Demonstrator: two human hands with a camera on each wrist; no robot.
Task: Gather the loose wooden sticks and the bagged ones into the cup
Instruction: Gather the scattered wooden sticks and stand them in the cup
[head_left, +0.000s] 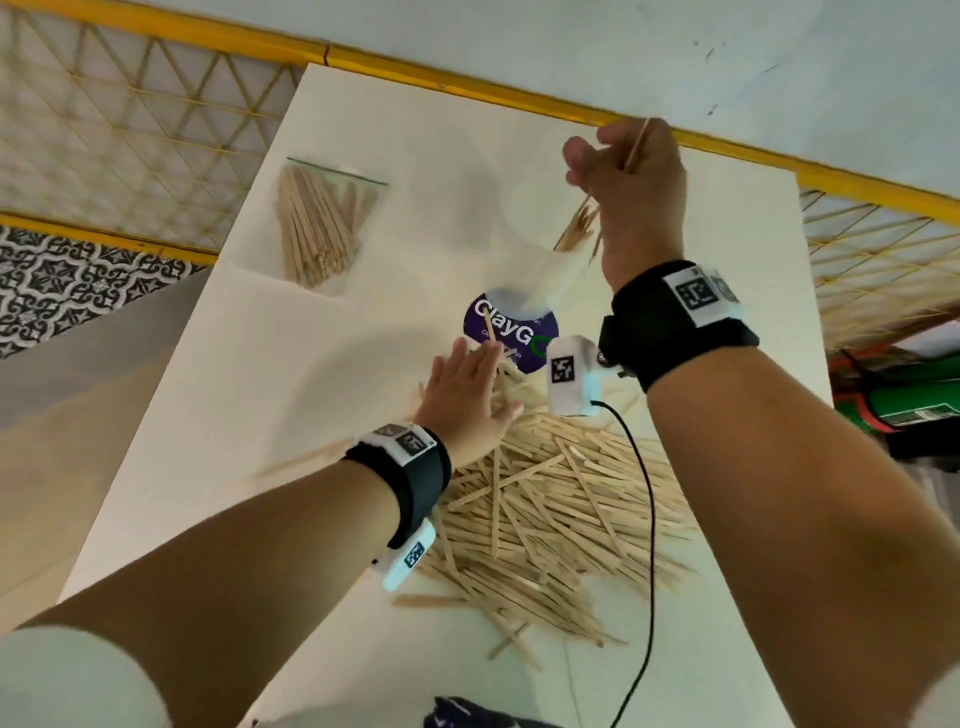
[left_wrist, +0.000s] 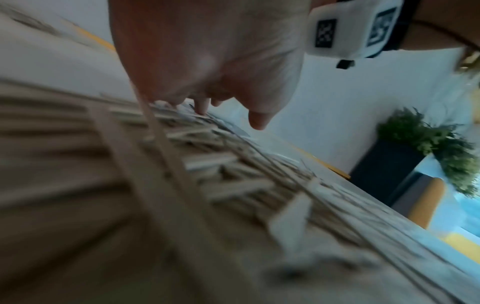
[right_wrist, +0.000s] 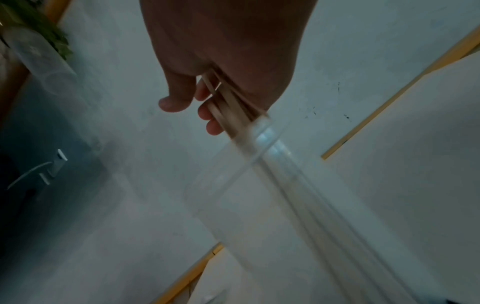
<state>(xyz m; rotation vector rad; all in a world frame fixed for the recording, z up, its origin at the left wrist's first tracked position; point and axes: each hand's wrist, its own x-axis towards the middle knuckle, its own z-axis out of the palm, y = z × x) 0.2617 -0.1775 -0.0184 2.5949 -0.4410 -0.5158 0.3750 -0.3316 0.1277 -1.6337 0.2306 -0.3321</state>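
Note:
A clear plastic cup (head_left: 524, 286) stands mid-table, blurred, over a round purple "ClayGo" label (head_left: 511, 338). Above its mouth my right hand (head_left: 618, 166) grips a small bunch of wooden sticks (head_left: 577, 228), whose lower ends reach into the cup. The right wrist view shows the same sticks (right_wrist: 228, 102) running from my right hand (right_wrist: 192, 111) into the cup (right_wrist: 246, 195). My left hand (head_left: 470, 384) lies flat with straight fingers on the far end of the loose stick pile (head_left: 545, 509), close to the cup's base. The bagged sticks (head_left: 327, 228) lie at the far left.
A black cable (head_left: 647, 519) from the right wrist camera hangs across the pile. The white table (head_left: 260, 389) ends at the left, with yellow-framed lattice panels (head_left: 130, 130) beyond. A dark object (head_left: 467, 717) sits at the near edge. A potted plant (left_wrist: 405, 148) stands off to the side.

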